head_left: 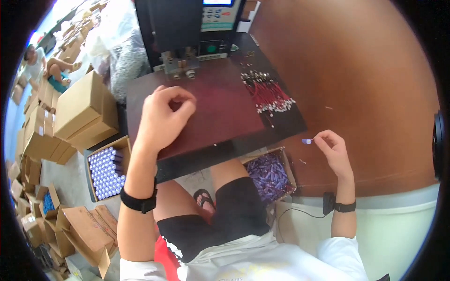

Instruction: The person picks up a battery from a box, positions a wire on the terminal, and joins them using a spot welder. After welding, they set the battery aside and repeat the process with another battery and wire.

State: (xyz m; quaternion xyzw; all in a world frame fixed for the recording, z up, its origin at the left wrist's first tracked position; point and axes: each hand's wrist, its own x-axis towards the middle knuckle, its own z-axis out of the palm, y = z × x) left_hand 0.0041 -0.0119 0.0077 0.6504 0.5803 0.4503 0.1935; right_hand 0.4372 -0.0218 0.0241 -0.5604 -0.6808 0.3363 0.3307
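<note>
My left hand (168, 114) hovers over the dark red work mat (222, 105), fingers curled in and thumb close to the index finger; whatever may be in it is hidden. Off the right side of the table, my right hand (332, 147) pinches a small purple cylindrical battery (307, 141) at one end by the fingertips. Below it, a cardboard box (290, 175) holds many similar purple batteries (268, 175). On the table's right side lies a bunch of red and black wire leads (269, 93) with white connectors.
A black machine (176, 28) with a control panel (219, 16) stands at the table's back. To the left, an open box (123, 152) holds upright purple cylinders. Cardboard cartons (82, 107) and another person (35, 63) are farther left. A brown surface (365, 103) spans the right.
</note>
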